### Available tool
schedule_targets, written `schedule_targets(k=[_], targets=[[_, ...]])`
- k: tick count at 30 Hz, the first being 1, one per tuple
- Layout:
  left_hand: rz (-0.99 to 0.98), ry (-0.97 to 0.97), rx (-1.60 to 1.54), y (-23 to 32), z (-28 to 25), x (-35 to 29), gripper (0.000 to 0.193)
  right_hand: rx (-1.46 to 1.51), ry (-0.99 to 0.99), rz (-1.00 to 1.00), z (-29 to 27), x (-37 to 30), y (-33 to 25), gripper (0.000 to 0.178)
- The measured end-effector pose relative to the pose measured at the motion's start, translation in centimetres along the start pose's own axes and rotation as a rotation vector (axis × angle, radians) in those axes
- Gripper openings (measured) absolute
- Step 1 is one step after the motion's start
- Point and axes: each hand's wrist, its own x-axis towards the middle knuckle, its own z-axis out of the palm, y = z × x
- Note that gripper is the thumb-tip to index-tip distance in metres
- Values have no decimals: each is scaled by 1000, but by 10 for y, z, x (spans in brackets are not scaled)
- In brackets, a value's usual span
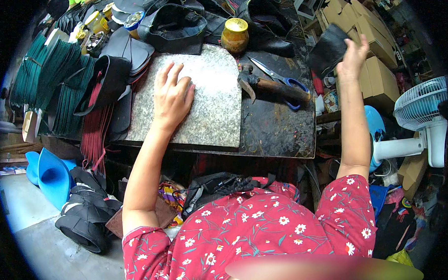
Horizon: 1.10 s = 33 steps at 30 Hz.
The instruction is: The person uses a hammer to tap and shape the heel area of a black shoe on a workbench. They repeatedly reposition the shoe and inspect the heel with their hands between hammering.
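While left hand (pixel 172 99) spreads over slab (pixel 215 102), right hand (pixel 353 58) extends outward.

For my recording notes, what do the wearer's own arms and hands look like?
The left hand and right hand are bare, without visible gloves or wristwear. Both forearms are uncovered below short red fabric sleeves printed with white, yellow-centred flowers and grey-green leaves.
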Motion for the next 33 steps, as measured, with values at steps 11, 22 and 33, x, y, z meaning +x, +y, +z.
schedule_targets(k=[11, 22, 33], targets=[[147, 280, -338, 31, -87, 27, 74, -356, -1273, -665, 77, -158, -121, 20], [118, -549, -481, 25, -111, -5, 27, -603, -1565, -1107, 102, -172, -88, 53], [-90, -739, 311, 3, -110, -19, 17, -811, -1537, -1171, 120, -206, -37, 32]])
